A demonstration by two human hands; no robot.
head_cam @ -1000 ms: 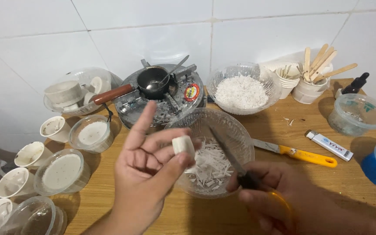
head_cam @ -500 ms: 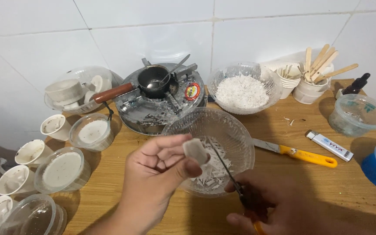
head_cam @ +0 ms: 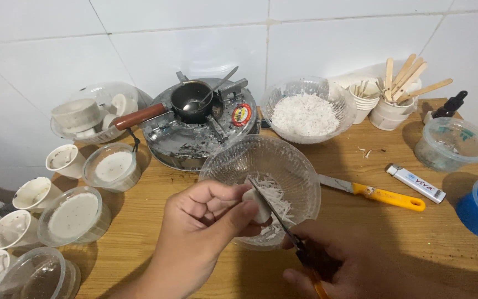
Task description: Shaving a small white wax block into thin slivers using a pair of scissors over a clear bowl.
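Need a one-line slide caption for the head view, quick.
Left hand holds a small white waxy block over a clear ribbed glass bowl of white shavings while the right hand shaves it with a knife.

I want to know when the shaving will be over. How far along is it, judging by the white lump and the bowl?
Done: a small heap of white shavings lies in the clear bowl. In hand: the left hand pinches the white lump over the bowl while the right hand sets a knife blade against it. Left: the lump is still a fair chunk.

head view, looking down, close over wooden table (head_cam: pixel 449 238)
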